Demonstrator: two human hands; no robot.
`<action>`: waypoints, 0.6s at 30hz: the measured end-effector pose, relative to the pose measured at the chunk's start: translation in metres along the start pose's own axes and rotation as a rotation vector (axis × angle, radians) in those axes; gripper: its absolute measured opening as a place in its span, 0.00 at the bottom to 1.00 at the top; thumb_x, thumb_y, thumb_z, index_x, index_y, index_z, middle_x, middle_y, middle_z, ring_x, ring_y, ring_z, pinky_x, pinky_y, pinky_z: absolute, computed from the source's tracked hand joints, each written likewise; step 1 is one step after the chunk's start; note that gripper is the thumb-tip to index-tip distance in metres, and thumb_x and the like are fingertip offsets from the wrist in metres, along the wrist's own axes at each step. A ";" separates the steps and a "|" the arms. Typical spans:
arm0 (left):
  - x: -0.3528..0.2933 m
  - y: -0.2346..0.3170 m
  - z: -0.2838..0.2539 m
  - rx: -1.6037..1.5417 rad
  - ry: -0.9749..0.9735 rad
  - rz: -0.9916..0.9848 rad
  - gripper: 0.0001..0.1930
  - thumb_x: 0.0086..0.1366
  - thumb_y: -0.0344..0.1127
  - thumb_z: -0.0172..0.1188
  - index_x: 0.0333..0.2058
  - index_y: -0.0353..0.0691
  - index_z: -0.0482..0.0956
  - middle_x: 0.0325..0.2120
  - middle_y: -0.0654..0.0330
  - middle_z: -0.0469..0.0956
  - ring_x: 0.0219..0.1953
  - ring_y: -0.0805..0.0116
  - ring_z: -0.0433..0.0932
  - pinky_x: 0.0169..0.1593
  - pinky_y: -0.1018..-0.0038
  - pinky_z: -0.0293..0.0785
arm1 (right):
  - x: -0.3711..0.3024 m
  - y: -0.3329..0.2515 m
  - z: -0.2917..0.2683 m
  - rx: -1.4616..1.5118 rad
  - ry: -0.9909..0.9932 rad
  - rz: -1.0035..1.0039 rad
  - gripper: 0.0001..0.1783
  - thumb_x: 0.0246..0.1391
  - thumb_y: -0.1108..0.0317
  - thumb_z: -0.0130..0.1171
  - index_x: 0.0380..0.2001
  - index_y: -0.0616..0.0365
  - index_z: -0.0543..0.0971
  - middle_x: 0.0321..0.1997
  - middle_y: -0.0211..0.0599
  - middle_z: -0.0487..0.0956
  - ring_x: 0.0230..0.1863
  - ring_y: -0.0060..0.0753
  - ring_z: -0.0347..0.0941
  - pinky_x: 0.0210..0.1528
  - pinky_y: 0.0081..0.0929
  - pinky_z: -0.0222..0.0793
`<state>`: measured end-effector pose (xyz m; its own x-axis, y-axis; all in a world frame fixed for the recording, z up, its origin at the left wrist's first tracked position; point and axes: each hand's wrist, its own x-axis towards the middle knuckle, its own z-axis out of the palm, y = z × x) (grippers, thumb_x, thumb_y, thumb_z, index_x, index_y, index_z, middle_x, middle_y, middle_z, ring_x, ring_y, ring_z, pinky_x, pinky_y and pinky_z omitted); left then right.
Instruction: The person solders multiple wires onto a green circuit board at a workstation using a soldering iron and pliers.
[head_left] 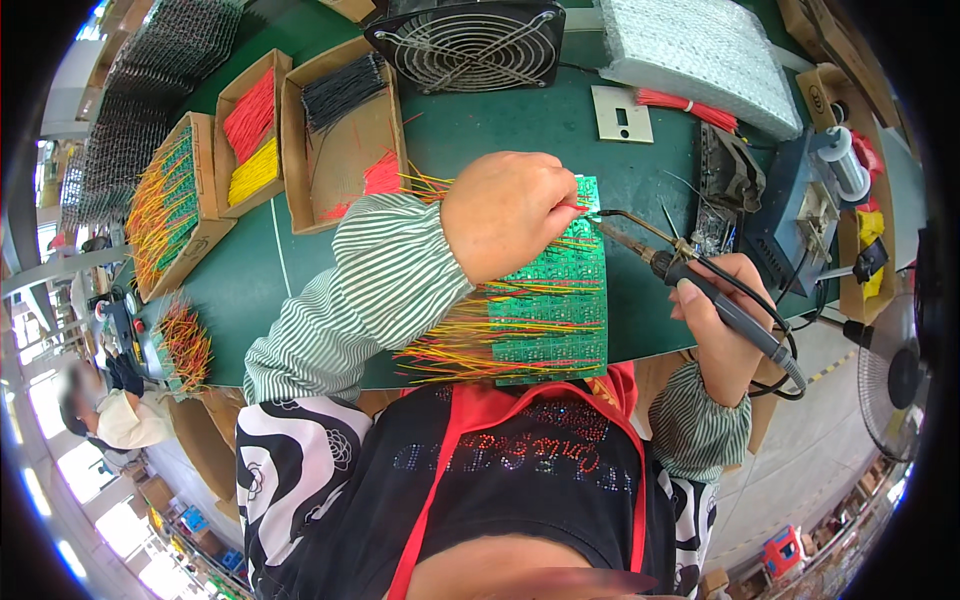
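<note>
A green circuit board panel (550, 345) lies near the table's front edge, with rows of red and yellow wires (450, 335) sticking out over its left side. Above its upper part my left hand (505, 215) is closed, pinching a thin red wire (578, 208) between thumb and fingertips. My right hand (728, 350) grips a soldering iron (742, 320) with a brass-coloured solder feed tube (640, 222) fixed along it. The iron's tip and the tube's end meet close to the red wire's end, at the panel's upper right edge. Whether the tip touches the board, I cannot tell.
Cardboard boxes hold red (250, 115), yellow (255, 172) and black wires (342, 92) at the back left. A wired-up board stack (165, 215) stands further left. Behind are a black fan (470, 50) and bubble-wrapped pack (690, 60); a solder spool (848, 165) stands right.
</note>
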<state>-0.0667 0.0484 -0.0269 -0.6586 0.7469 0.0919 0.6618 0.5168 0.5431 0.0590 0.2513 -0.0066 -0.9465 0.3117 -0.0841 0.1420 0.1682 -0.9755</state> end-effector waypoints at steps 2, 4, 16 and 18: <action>0.001 -0.001 0.000 -0.007 -0.031 -0.012 0.08 0.54 0.36 0.57 0.24 0.36 0.77 0.23 0.56 0.74 0.26 0.57 0.74 0.31 0.65 0.69 | -0.001 0.001 0.000 0.011 0.011 0.003 0.08 0.42 0.76 0.60 0.29 0.66 0.74 0.21 0.34 0.76 0.20 0.17 0.71 0.24 0.13 0.66; 0.002 -0.001 0.001 -0.016 -0.029 -0.005 0.08 0.54 0.36 0.57 0.24 0.36 0.77 0.23 0.56 0.74 0.26 0.57 0.74 0.31 0.65 0.69 | -0.002 -0.002 -0.001 0.012 0.023 0.007 0.09 0.42 0.76 0.60 0.29 0.66 0.74 0.21 0.34 0.76 0.20 0.17 0.71 0.24 0.13 0.66; 0.003 0.000 -0.002 -0.041 -0.047 -0.021 0.08 0.54 0.36 0.58 0.24 0.36 0.77 0.23 0.56 0.75 0.26 0.57 0.74 0.30 0.65 0.69 | 0.000 0.001 -0.001 0.022 0.016 0.011 0.09 0.43 0.76 0.60 0.29 0.66 0.73 0.21 0.34 0.76 0.20 0.17 0.71 0.24 0.13 0.66; 0.003 -0.001 -0.001 -0.046 -0.043 -0.017 0.08 0.54 0.36 0.58 0.24 0.36 0.77 0.23 0.56 0.75 0.26 0.57 0.74 0.30 0.65 0.69 | 0.000 0.001 -0.001 0.015 0.007 0.004 0.09 0.43 0.76 0.60 0.29 0.66 0.73 0.21 0.34 0.76 0.20 0.17 0.71 0.24 0.13 0.66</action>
<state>-0.0698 0.0500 -0.0257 -0.6529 0.7560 0.0469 0.6327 0.5103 0.5825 0.0595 0.2527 -0.0070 -0.9440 0.3184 -0.0866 0.1413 0.1532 -0.9780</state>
